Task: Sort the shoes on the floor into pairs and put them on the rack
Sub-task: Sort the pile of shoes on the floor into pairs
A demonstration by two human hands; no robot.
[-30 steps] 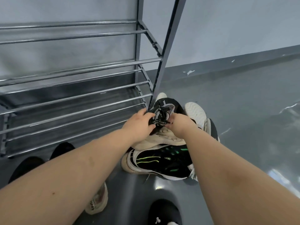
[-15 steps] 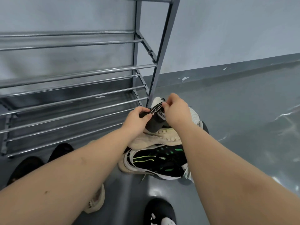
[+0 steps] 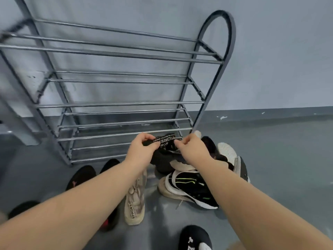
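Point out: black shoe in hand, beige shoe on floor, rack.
black shoe (image 3: pixel 163 156): head view, dark upper below the strap.
beige shoe (image 3: pixel 134 201): head view, laced top.
rack (image 3: pixel 215 73): head view, right upright.

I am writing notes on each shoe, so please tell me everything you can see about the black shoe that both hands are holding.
The black shoe looks like a soft knit sneaker with a black strap or tongue bearing white letters. The left hand and the right hand each pinch that strap and stretch it between them. The shoe hangs lifted in front of the rack, near its lowest bars, above the shoes piled on the floor. Its sole is hidden.
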